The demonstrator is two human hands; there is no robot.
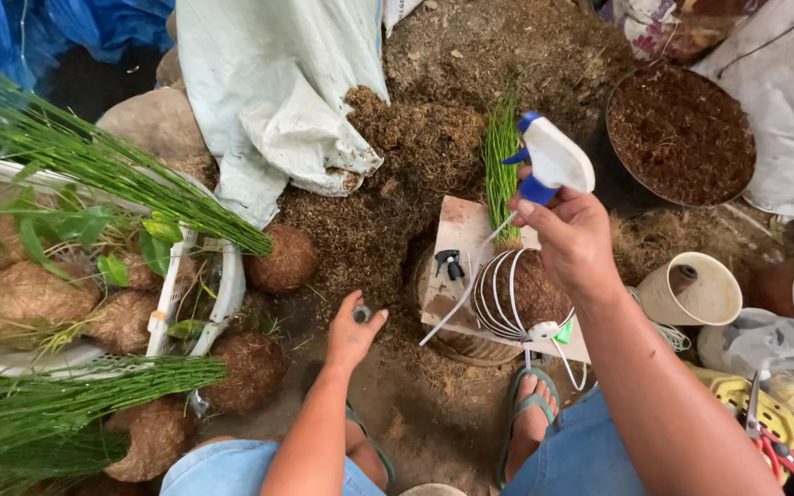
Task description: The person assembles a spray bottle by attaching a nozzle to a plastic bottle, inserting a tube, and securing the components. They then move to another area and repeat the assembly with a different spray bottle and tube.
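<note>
Coir-strewn ground (397,239) is crowded with moss balls (285,259) and pots (682,133). Raised right hand (573,241) fingers grip a spray head (549,163) above a string-wound ball (516,294); left hand (351,335) pinches a small dark cap (361,314).

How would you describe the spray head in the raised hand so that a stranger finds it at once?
Start at the pale board in the middle of the ground. Just above it the right hand lifts a trigger spray head, white with blue parts and a thin tube hanging down. The small black one lies on the board.
</note>
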